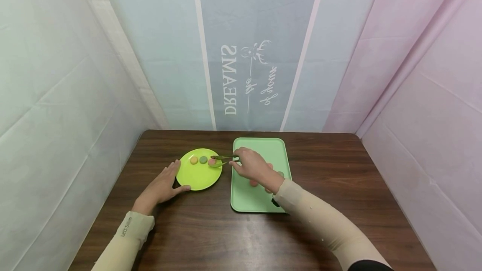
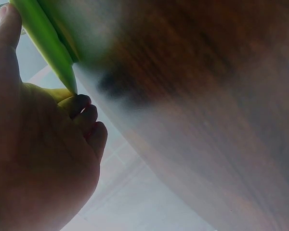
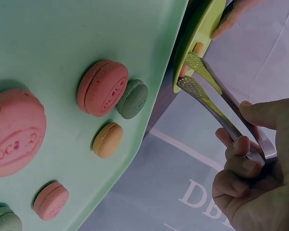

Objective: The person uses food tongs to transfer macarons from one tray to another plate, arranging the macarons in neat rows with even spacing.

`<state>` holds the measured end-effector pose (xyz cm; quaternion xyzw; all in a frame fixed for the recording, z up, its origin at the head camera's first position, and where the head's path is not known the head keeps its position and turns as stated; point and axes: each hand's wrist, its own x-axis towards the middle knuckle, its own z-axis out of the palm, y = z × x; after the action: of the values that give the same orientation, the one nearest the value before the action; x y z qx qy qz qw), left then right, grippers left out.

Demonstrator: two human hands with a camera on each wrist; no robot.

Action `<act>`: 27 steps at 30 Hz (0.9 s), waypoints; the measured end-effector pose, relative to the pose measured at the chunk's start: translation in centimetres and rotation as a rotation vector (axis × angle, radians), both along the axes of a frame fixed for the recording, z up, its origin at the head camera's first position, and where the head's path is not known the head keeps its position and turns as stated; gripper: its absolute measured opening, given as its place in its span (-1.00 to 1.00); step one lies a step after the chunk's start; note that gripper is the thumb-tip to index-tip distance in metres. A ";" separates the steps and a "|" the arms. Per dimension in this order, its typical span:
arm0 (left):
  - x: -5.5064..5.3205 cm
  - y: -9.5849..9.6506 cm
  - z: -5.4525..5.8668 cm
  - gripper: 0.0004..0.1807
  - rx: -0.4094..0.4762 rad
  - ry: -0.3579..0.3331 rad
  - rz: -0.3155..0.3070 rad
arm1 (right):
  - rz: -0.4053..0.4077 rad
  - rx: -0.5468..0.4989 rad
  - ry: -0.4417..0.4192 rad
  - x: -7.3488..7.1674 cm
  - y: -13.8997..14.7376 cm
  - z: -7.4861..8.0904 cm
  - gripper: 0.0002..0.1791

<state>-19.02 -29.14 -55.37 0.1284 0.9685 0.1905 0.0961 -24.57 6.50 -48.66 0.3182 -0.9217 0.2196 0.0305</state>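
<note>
My left hand (image 1: 161,184) rests at the left rim of a lime-green plate (image 1: 199,180), fingers extended along the edge and thumb at the near rim. On the plate, a yellow macaron (image 1: 193,160), a green macaron (image 1: 203,159) and a pink macaron (image 1: 212,162) sit in a row. Metal tongs (image 3: 204,100) are gripped in my right hand (image 1: 251,164), which reaches left over the tray's edge. Their perforated tips are at the pink macaron, one on either side in the head view. The left wrist view shows the plate's edge (image 2: 45,45) against my fingers.
A pale green tray (image 1: 244,199) lies right of the plate, partly under my right forearm. Several macarons are on it, including a large pink one (image 3: 103,88), a dark green one (image 3: 133,99) and a yellow one (image 3: 108,140). Printed curtains surround the brown wooden table (image 1: 211,233).
</note>
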 end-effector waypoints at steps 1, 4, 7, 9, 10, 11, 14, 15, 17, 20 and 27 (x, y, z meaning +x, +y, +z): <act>0.0 0.0 0.0 0.31 -0.001 -0.001 -0.001 | -0.002 0.002 0.000 0.0 0.0 0.0 -0.66; 0.0 0.0 0.0 0.31 -0.003 -0.002 -0.003 | -0.006 0.009 -0.001 0.0 0.0 0.0 -0.66; -0.1 -0.1 0.0 0.31 -0.004 -0.001 -0.003 | -0.007 0.006 -0.006 0.0 0.0 0.1 -0.66; -0.1 0.0 0.0 0.31 -0.003 0.001 -0.005 | -0.006 0.001 -0.010 0.0 0.0 0.1 -0.66; -0.1 -0.1 0.0 0.31 -0.003 0.002 -0.005 | -0.006 0.001 -0.010 0.0 0.0 0.2 -0.66; -0.1 -0.1 0.1 0.31 -0.003 0.002 -0.005 | -0.007 0.003 -0.010 0.0 0.0 0.2 -0.66; -0.1 -0.1 0.1 0.31 -0.002 -0.001 -0.004 | -0.009 0.005 -0.007 0.0 0.0 0.2 -0.68; -0.1 -0.1 0.2 0.31 -0.001 -0.003 -0.003 | -0.009 0.005 -0.005 0.0 -0.1 0.2 -0.68; -0.1 -0.1 0.2 0.31 0.000 -0.006 -0.003 | -0.012 0.008 0.000 0.0 -0.1 0.3 -0.69; -0.1 -0.1 0.3 0.31 0.000 -0.009 -0.003 | -0.014 0.004 0.003 0.1 -0.1 0.3 -0.71; -0.1 0.0 0.4 0.31 -0.002 -0.007 -0.002 | -0.004 -0.033 -0.002 0.4 0.4 0.4 -0.70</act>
<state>-19.12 -29.14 -54.99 0.1287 0.9682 0.1899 0.0999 -24.18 6.85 -48.24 0.3158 -0.9186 0.2351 0.0353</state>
